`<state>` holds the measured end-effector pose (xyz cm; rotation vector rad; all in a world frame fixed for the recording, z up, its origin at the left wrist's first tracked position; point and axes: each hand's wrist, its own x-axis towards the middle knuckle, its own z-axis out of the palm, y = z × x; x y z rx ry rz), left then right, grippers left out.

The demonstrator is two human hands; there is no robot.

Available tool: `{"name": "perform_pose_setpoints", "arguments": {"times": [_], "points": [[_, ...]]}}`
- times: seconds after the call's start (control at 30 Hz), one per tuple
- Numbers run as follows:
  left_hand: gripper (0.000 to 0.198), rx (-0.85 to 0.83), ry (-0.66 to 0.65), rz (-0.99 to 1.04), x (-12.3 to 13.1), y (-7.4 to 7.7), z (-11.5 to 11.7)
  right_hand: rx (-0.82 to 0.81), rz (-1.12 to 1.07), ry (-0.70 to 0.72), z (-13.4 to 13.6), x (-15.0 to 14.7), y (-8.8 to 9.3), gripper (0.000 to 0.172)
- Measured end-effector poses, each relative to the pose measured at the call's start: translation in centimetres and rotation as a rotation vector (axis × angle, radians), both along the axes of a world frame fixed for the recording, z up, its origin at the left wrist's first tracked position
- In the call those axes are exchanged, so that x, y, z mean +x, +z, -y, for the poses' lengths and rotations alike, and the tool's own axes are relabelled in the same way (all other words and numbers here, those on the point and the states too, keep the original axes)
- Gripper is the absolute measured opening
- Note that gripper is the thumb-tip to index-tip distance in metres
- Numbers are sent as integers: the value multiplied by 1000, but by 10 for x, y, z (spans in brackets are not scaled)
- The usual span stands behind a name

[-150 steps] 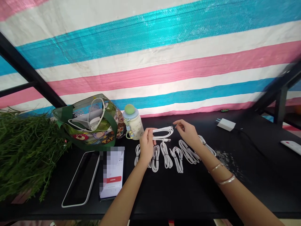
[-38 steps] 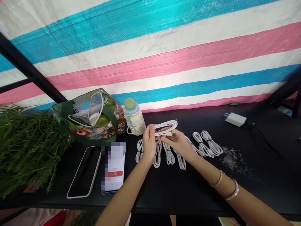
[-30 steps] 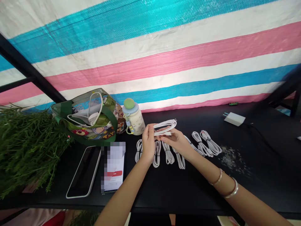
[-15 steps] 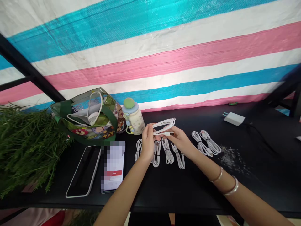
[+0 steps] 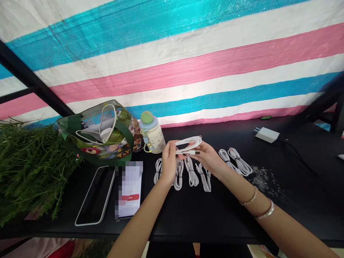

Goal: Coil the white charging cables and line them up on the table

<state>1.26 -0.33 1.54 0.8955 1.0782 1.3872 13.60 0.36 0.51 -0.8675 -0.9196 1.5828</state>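
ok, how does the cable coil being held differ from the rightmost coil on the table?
The held coil is up in the left hand; the rightmost coil lies on the table. A dark tie wraps the rightmost coil; none shows on the held coil. The held coil's loops run roughly sideways; the rightmost coil's lie slanted. Both are white.

Plant (image 5: 32,172) left of bag (image 5: 107,150), bottle (image 5: 156,139) to its right, phones (image 5: 95,195) before it, cables (image 5: 191,172) on table (image 5: 185,215), charger (image 5: 267,134) right

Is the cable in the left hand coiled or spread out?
Coiled: the white cable shows overlapping loops beyond the left hand.
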Motion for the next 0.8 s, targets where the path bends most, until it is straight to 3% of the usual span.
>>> {"name": "perform_pose_setpoints", "arguments": {"times": [0.17, 0.43, 0.6, 0.8], "points": [[33, 55, -19, 5, -2, -2, -1, 80, 60, -10, -3, 1, -5, 35], [32, 94, -20, -63, -5, -3, 0, 164, 136, -83, -7, 6, -11, 29], [35, 122, -22, -109, -5, -3, 0, 172, 199, -164, -7, 7, -9, 28], [38, 148, -35, -181, -3, -4, 2, 119, 199, -165, -4, 4, -4, 34]]}}
